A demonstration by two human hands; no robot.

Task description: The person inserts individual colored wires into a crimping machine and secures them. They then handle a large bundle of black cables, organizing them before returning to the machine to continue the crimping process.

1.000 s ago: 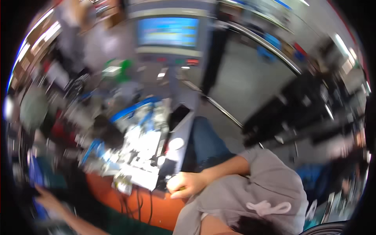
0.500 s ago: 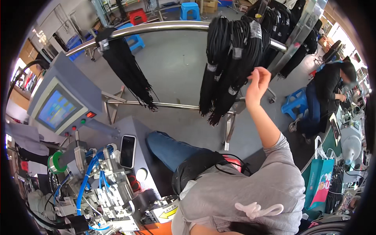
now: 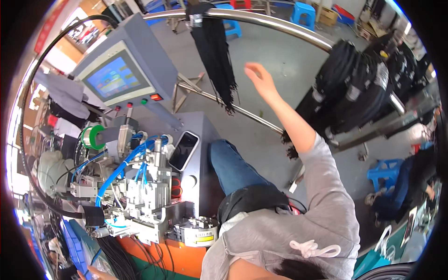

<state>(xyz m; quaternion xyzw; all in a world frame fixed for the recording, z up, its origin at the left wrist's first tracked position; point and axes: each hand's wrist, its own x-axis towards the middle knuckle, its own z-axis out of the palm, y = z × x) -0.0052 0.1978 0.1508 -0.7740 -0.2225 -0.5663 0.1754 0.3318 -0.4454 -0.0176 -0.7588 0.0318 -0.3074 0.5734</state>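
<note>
My right hand (image 3: 262,81) is stretched out over the floor, fingers extended and holding nothing. It is between a single hanging bundle of black cables (image 3: 212,58) on its left and a thick cluster of black cable bundles (image 3: 343,88) on its right, touching neither. Both hang from a metal rail (image 3: 275,25), bound with pale wrapping. At the lower left edge only a little of my left hand (image 3: 100,274) shows, beside loose black cables (image 3: 116,256); its grip is cut off from sight.
A machine with blue air hoses (image 3: 126,163) and a touchscreen (image 3: 114,77) stands at the left. A phone (image 3: 185,150) and red-handled scissors (image 3: 176,188) lie on its grey top. Blue stools (image 3: 385,172) and a seated person (image 3: 406,186) are at the right.
The view has swung left. My right hand has moved left, away from the thick cable cluster it was beside. Part of my left hand now shows at the lower left.
</note>
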